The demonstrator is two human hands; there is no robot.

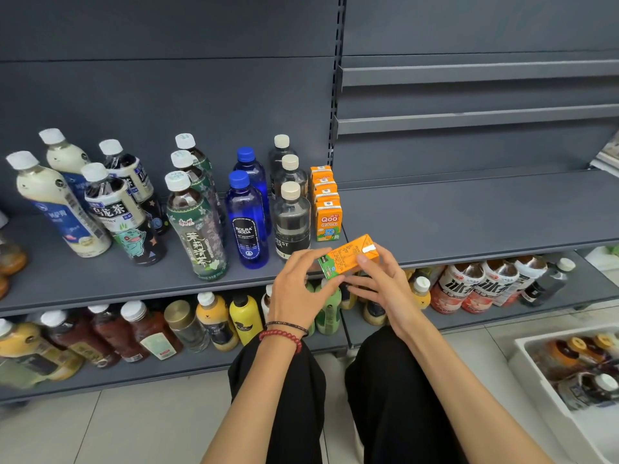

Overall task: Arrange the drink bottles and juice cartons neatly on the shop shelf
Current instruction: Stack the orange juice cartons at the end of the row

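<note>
Both hands [338, 283] holding juice carton [348, 256], above shelf [469, 209] edge

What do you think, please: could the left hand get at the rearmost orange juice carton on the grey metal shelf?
Probably not directly: the left hand holds a loose orange carton, and nearer cartons stand in front of the rearmost orange juice carton.

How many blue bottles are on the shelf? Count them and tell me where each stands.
2. The front blue bottle stands on the shelf, mid-row; the rear blue bottle stands directly behind it. None looks hidden.
</note>
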